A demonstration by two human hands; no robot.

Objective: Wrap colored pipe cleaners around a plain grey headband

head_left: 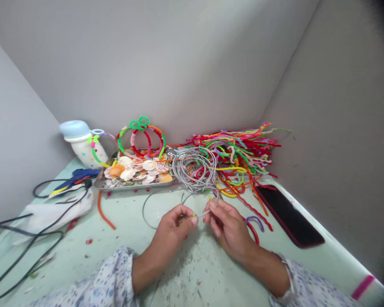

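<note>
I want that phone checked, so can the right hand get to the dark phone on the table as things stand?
Probably yes: the phone lies flat on the right hand's side, nothing on top, though that hand pinches a grey wire.

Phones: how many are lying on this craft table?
1. A dark phone with a red edge lies flat on the table, right of the right hand and below the pipe-cleaner pile. Clutter could hide others.

Centre frame, low: left hand (174, 224) and right hand (227, 226) pinch a thin grey hoop (166, 200) between fingertips. Just above: grey hoop stack (195, 170), pipe cleaner pile (240, 151). Shell tray (131, 181) centre left; phone (289, 215) right.
</note>
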